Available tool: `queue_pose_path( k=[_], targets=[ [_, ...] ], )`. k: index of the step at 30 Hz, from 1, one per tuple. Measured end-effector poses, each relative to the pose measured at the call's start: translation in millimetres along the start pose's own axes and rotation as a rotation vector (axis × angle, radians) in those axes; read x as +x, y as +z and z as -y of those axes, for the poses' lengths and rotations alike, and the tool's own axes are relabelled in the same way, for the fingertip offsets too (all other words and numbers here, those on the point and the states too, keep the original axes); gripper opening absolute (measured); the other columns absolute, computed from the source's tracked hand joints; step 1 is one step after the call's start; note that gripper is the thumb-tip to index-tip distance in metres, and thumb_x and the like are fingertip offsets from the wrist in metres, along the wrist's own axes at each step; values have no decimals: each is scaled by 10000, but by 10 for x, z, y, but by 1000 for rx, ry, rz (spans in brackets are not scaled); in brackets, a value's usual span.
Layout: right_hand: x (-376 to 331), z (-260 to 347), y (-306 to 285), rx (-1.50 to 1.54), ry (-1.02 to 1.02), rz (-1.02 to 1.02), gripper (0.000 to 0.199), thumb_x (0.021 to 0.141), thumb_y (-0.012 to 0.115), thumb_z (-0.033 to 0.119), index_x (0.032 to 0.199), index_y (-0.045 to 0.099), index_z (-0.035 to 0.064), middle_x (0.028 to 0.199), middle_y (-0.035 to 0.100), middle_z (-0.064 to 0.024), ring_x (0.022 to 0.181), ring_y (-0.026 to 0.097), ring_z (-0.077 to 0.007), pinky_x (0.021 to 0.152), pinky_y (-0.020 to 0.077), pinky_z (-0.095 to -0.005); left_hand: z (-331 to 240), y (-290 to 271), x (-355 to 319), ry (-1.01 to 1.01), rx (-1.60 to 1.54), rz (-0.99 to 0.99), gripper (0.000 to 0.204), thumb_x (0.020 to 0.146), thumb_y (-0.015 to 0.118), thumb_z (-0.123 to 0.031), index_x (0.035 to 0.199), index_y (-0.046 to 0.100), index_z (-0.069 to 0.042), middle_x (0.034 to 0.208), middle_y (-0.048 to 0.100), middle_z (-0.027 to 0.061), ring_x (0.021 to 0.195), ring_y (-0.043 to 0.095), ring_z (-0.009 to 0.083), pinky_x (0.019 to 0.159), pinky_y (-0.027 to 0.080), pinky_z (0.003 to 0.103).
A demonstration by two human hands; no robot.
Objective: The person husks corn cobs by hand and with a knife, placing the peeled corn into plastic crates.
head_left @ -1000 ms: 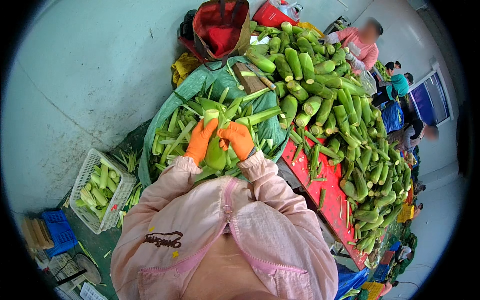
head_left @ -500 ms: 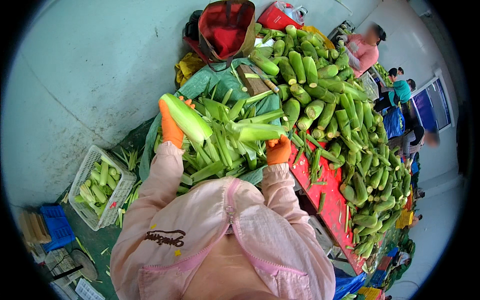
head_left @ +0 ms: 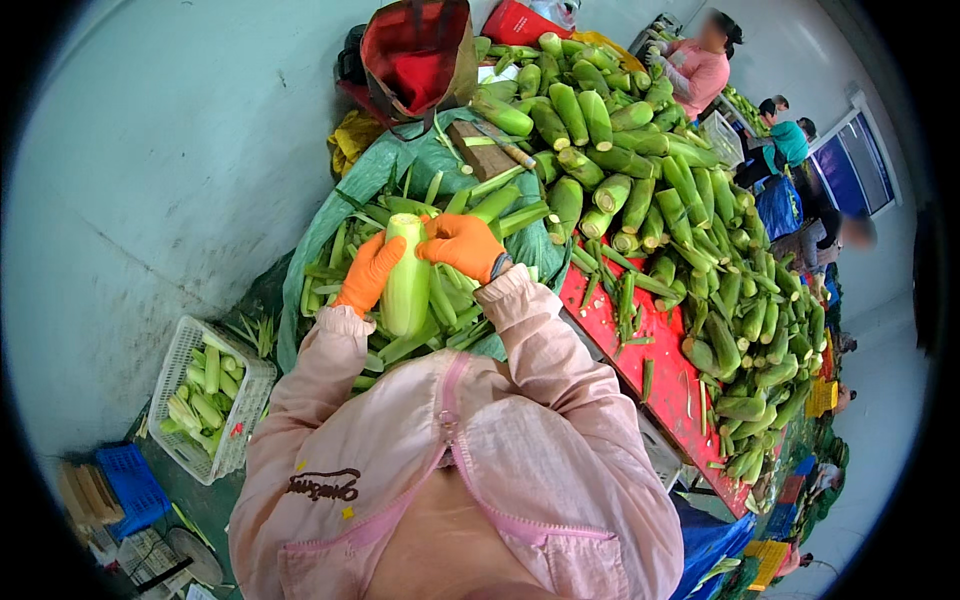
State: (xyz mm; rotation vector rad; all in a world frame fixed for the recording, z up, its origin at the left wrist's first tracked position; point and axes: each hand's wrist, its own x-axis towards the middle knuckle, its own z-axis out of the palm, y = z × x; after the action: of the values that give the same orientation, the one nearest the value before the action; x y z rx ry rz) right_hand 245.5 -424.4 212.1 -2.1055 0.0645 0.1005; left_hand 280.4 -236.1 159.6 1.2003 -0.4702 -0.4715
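Observation:
Both of my hands wear orange gloves and hold one pale green corn ear (head_left: pixel 406 280) upright in front of me. My left hand (head_left: pixel 368 272) grips its left side. My right hand (head_left: pixel 464 246) closes over its top right end. Below the ear lies a heap of stripped green husk leaves (head_left: pixel 440 320) on a green tarp (head_left: pixel 400 165). My pink sleeves fill the lower part of the picture.
A long red table (head_left: pixel 660 370) on the right carries a big pile of unhusked corn (head_left: pixel 650 170). A white crate (head_left: pixel 185 350) of peeled ears sits lower left, a blue crate (head_left: pixel 130 485) beyond it. A red bag (head_left: pixel 420 50) stands at the top. Other people work at the far right.
My hands were spread apart, the left lifting an ear high at the left. Now both hands have come together on one ear in front of me.

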Motion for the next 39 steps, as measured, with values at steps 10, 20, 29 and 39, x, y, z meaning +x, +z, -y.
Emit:
queue_pose_path(
  k=[10, 20, 29, 39],
  targets=[
    [-94, -214, 133, 597, 73, -139, 129, 740, 686, 76, 670, 593, 20, 644, 602, -45, 565, 581, -150, 527, 484, -289, 64, 46, -16, -24, -40, 19, 582, 953, 587, -432, 1360, 500, -25, 1193, 608, 33, 1029, 554, 110, 911, 434, 254],
    [-218, -453, 48, 1130, -117, -259, 112, 801, 625, 122, 851, 618, 21, 716, 608, -48, 563, 569, -151, 536, 464, -266, 211, 143, 82, 59, -208, -40, 656, 936, 586, -397, 1444, 387, -34, 1276, 572, 118, 1103, 575, 211, 993, 428, 351],
    [-444, -925, -549, 75, 197, -597, 532, 821, 720, 335, 1202, 560, -1, 1009, 685, -145, 809, 670, -214, 683, 530, -319, 108, -229, 125, 58, -659, -174, 684, 932, 533, -483, 1416, 399, -18, 1277, 575, 199, 1091, 607, 273, 929, 483, 390],
    [-1090, -342, -392, 245, 55, -515, 716, 676, 812, 436, 1254, 609, 66, 1024, 699, -106, 889, 676, -190, 835, 517, -315, 352, 1341, 283, 347, 296, 263, 865, 787, 778, -184, 1494, 296, -54, 1421, 496, 125, 1276, 508, 226, 1041, 415, 335]
  ],
)
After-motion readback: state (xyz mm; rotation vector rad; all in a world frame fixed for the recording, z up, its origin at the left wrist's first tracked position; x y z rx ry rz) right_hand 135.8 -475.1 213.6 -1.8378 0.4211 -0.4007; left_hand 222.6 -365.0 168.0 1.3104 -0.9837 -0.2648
